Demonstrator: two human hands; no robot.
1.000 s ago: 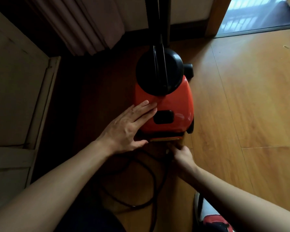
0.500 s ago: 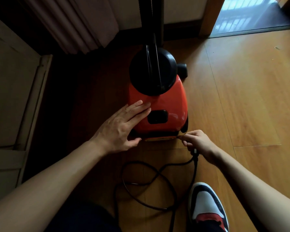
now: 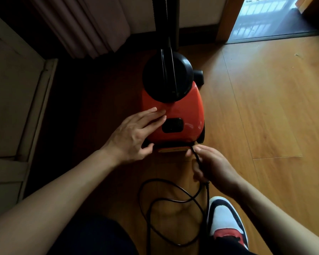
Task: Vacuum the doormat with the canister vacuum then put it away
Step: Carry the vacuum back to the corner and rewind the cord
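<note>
An orange canister vacuum (image 3: 184, 115) with a black round top stands on the wooden floor in the middle of the view. My left hand (image 3: 134, 135) lies flat on its near left side, fingers spread, thumb at the lower edge. My right hand (image 3: 210, 166) is closed on the black power cord (image 3: 173, 197) just behind the vacuum's rear. The cord runs from the rear of the body through my fingers, then loops loosely on the floor toward me. No doormat is in sight.
A curtain (image 3: 85, 26) hangs at the back left above a dark corner. A pale cabinet or panel (image 3: 11, 92) borders the left. A doorway (image 3: 276, 17) opens at the back right. My shoe (image 3: 225, 223) stands by the cord loops.
My right hand has shifted slightly along the cord at the vacuum's rear, and the loose loops on the floor have changed shape. My left hand has stayed on the body.
</note>
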